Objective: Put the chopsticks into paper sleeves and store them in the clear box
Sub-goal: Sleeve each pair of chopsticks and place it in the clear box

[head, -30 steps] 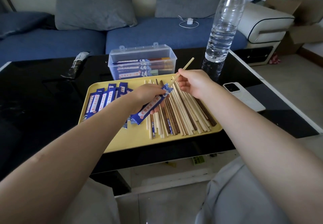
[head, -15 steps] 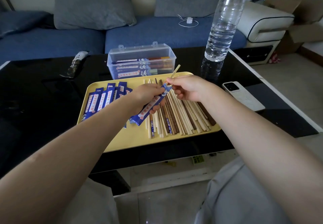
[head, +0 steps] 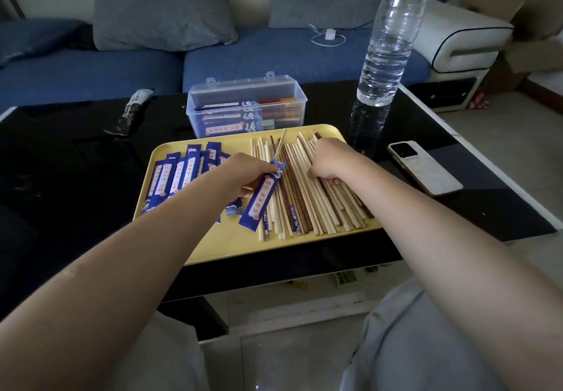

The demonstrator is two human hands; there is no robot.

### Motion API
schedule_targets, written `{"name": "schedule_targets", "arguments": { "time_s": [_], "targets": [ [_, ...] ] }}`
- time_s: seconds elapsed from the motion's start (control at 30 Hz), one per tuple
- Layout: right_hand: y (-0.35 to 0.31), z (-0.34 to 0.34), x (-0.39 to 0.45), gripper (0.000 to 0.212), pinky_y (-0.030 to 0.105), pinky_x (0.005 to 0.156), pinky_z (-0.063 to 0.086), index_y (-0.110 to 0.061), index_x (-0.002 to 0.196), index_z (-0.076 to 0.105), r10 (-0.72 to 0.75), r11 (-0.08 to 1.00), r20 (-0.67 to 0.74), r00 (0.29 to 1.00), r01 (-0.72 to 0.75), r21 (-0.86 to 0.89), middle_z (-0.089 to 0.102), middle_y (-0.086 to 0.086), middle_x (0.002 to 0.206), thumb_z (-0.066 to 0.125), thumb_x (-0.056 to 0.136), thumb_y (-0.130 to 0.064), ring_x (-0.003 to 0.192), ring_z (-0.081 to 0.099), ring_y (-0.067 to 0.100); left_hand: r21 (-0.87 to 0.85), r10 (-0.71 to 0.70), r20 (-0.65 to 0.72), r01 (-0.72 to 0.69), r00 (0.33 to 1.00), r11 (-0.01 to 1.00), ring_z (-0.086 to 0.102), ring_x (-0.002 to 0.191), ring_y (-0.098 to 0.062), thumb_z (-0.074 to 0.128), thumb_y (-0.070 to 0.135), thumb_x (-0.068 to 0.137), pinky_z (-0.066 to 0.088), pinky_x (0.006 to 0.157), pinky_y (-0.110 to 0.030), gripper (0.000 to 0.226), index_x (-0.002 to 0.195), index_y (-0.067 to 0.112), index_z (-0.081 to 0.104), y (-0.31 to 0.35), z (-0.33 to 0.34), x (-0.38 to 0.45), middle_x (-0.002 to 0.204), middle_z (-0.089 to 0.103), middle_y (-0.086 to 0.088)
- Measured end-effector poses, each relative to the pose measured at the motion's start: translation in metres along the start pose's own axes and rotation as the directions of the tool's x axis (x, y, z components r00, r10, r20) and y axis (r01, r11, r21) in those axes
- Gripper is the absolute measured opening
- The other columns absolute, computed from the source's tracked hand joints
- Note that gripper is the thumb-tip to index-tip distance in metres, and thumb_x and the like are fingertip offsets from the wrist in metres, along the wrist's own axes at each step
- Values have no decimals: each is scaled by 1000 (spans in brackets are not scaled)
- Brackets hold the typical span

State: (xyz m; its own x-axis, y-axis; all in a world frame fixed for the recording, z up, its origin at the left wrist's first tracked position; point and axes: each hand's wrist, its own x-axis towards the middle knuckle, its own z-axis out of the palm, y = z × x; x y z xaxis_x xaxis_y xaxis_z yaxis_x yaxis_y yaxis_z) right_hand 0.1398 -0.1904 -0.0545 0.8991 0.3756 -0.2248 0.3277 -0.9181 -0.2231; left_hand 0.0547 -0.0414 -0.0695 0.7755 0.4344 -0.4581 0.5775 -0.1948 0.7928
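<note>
From the head view, the clear box (head: pixel 246 110) already held several sleeved pairs. The left hand (head: pixel 243 174) pinched a glossy blue paper sleeve (head: pixel 263 197) with one pale chopstick (head: pixel 280 145) poking out; the right hand (head: pixel 330 160) curled over slim loose chopsticks (head: pixel 307 195) crowding the yellow tray (head: pixel 243 247), so much remained.

Bare forearms (head: pixel 457 232), grey trousers (head: pixel 426 345).

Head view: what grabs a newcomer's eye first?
The yellow tray at table centre, loose chopsticks fanned across its right half under the right hand. The left hand holds a blue paper sleeve with one chopstick poking out. The clear box sits behind the tray.
</note>
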Motion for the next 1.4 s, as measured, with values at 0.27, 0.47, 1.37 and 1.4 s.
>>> {"name": "schedule_targets", "arguments": {
  "time_s": [0.27, 0.47, 1.37, 1.4],
  "targets": [
    [-5, 7, 2, 25, 23, 55, 43, -5, 119, 61, -11, 1000, -78, 997, 10, -18, 51, 4, 73, 62, 97, -18, 74, 60, 20, 29, -2, -9, 2, 1000, 1000, 68, 96, -23, 72, 35, 89, 56, 85, -35, 31, 100, 12, 54, -1, 1, 2, 103, 70, -11],
    [4, -3, 6, 22, 21, 49, 45, -6, 91, 67, -12, 933, 21, 1000, 4, 359, 73, 7, 70, 63, 92, -28, 50, 59, 13, 5, -6, -31, 7, 1000, 1000, 68, 96, -22, 70, 35, 90, 55, 89, -36, 37, 111, 9, 54, -1, 2, 1, 104, 69, -11],
    [21, -26, 5, 23, 18, 48, 41, -16, 107, 75, -54, 196, -209, 976, 216, 956, 77, 7, 102, 77, 85, -7, 61, 63, 11, -269, -95, -19, 86, 995, 959, 71, 100, -23, 69, 31, 90, 55, 94, -38, 37, 116, 9, 54, 4, -1, -4, 110, 72, -12],
    [21, -26, 6, 21, 18, 48, 41, -16, 105, 75, -36, 208, -225, 974, 228, 951, 77, 6, 98, 77, 86, -7, 60, 62, 11, -273, -90, -16, 82, 996, 958, 71, 98, -23, 69, 31, 91, 55, 94, -38, 37, 116, 9, 54, 4, -1, -4, 109, 72, -12]
  ]
}}
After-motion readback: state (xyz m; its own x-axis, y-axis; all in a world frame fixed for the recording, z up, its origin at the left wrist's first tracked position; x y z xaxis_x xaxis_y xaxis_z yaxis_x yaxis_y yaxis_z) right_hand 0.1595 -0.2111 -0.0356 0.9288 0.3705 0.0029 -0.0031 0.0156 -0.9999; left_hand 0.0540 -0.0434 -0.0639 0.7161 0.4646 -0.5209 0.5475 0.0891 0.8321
